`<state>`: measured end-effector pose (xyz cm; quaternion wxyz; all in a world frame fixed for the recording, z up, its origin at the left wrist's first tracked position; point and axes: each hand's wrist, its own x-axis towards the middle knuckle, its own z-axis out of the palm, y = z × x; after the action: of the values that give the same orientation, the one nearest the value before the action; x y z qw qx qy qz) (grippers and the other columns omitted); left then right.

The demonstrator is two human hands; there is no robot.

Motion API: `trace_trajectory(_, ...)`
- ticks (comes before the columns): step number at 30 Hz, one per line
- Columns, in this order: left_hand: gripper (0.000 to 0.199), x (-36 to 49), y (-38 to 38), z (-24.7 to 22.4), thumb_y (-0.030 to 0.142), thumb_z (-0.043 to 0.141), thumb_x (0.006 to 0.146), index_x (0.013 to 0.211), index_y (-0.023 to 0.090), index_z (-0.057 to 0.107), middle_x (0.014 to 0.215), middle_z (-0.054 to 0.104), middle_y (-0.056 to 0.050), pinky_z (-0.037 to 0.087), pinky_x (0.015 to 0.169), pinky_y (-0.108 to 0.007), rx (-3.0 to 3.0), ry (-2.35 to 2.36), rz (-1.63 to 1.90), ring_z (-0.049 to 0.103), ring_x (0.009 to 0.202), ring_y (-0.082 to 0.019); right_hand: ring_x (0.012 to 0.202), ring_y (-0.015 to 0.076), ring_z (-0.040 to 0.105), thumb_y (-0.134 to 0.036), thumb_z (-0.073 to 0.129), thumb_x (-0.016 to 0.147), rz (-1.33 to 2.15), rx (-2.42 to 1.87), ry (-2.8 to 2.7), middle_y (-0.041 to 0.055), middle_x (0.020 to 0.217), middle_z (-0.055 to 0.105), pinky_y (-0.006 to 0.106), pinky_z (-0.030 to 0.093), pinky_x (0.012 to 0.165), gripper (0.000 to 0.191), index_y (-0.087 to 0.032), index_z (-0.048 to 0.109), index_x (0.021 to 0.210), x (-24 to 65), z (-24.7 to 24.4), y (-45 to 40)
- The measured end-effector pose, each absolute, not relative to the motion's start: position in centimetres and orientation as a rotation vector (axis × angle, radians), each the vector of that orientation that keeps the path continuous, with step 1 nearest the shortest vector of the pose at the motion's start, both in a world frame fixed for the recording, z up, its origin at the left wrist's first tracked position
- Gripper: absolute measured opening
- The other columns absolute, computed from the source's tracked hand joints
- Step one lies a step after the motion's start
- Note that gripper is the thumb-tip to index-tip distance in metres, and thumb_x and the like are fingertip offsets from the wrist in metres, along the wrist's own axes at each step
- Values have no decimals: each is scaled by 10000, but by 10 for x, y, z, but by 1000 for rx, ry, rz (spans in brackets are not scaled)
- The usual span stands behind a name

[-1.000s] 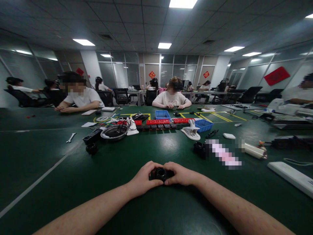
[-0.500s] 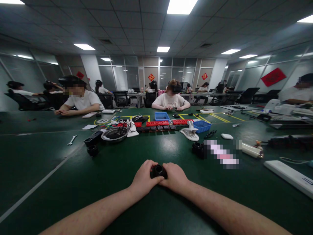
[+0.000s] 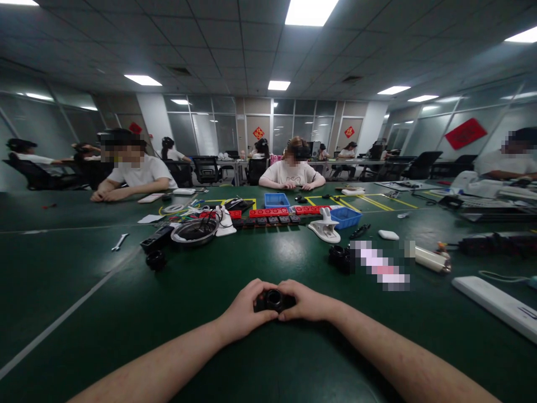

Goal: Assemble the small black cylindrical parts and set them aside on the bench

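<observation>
Black part (image 3: 274, 308), opening upward, long axis unclear, clasped in both hands' fingers (image 3: 259, 286) (image 3: 290, 287)

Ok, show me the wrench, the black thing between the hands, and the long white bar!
Wrench (image 3: 120, 242): head view, middle of its handle.
Black thing (image 3: 274, 307): head view, front of its ring.
Long white bar (image 3: 493, 300): head view, its top.

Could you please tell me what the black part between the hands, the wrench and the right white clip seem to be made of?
Black part: probably plastic, slightly glossy, by the highlights on its round rim; coated metal is possible.
Wrench: seems bare metal, smooth, by its silvery shine.
Right white clip: likely moulded plastic, smooth, by its even colour and rounded base.
</observation>
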<state>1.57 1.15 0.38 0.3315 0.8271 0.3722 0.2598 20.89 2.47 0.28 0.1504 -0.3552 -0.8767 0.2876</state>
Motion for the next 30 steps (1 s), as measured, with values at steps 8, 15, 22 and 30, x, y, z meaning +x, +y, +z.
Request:
trace_trajectory(8,352,16,13,3,251,611,680,1016,233,510,888,475,-4,379,630,-236,2139,959,675,457,754,-150,848,172,467,-264,643,662,844,-982,-2545,19,902,541,279,367,756,329,-163,567,965,210,5,25)
trace_trajectory(15,352,16,12,3,248,609,679,1015,234,508,900,474,-4,381,628,-235,2136,961,671,456,753,-150,830,166,469,-228,638,664,841,-990,-2547,18,880,535,267,370,743,298,-154,571,945,209,7,25)
trace_trajectory(22,352,17,13,2,249,612,664,1001,227,513,898,484,-7,384,625,-241,2150,977,681,465,754,-156,759,150,471,-234,662,629,854,-1039,-2514,-3,786,514,236,370,662,275,-138,572,871,208,6,25)
trace_trajectory(30,335,22,9,-2,267,669,604,904,201,537,865,500,-4,391,648,-256,2110,1067,799,485,778,-169,660,120,455,-360,703,544,765,-1233,-2424,-23,726,504,194,316,528,349,-147,523,754,202,-4,25)
